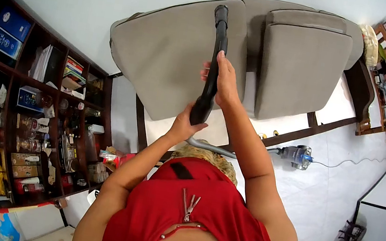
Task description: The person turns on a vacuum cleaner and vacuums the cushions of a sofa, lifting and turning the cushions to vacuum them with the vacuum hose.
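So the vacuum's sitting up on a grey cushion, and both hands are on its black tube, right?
Not quite: the head view shows the vacuum on the floor. The left hand and right hand are on its black tube.

Bare hands: two, left hand (pixel 185 128) and right hand (pixel 226 81). Long black plastic vacuum wand (pixel 219 38): one. Grey flexible hose (pixel 213 149): one. Grey-and-blue canister body (pixel 294 155): one. Large taupe fabric cushions at the front: two, a wide cushion (pixel 178 57) and a squarish cushion (pixel 303 70) (more taupe pieces behind, partly hidden, tally uncertain). Dark wooden shelf unit (pixel 15 69), left: one. Glossy blue boxes (pixel 5 42) in it: at least three. Bottles there: many, too crowded to number.
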Action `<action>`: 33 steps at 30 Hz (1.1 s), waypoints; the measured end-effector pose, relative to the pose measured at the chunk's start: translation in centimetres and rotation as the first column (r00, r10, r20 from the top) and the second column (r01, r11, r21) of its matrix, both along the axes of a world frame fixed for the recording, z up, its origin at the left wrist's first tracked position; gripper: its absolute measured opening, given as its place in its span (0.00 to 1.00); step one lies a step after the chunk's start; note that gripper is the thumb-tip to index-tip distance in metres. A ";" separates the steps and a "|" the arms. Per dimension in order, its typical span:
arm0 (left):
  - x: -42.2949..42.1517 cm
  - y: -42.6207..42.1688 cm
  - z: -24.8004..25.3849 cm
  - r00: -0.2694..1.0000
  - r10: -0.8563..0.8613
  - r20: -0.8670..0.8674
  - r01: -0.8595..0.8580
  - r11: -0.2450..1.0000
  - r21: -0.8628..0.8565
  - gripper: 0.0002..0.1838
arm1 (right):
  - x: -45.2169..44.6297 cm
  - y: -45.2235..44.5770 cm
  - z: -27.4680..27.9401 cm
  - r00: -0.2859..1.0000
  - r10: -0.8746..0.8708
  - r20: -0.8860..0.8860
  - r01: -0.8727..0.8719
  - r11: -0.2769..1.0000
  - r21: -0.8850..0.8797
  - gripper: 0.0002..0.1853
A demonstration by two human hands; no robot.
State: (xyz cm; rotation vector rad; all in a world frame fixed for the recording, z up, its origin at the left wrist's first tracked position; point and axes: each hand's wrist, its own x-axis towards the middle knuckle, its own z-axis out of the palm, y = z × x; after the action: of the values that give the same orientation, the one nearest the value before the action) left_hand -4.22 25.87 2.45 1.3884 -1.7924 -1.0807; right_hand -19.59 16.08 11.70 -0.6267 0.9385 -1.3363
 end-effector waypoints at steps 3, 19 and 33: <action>1.4 1.9 -1.5 1.000 0.021 0.018 -0.021 1.000 0.000 0.43 | 1.5 0.0 -1.4 1.000 0.002 0.017 -0.003 0.997 0.082 0.26; 4.4 6.3 -7.8 0.962 -0.174 -0.212 0.252 0.863 0.437 0.34 | 2.5 7.9 -3.2 0.977 -0.208 -0.034 0.211 0.970 0.121 0.22; -5.7 13.0 -6.6 0.874 -0.097 -0.476 0.350 0.806 0.478 0.36 | -7.1 15.7 -7.9 0.932 -0.354 0.075 0.340 0.928 0.151 0.24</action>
State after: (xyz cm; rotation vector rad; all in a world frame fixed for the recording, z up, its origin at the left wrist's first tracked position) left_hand -9.96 38.85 -4.19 1.1048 -1.3860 -1.9925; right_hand -26.69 31.75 3.83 -0.2902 1.0814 -1.5859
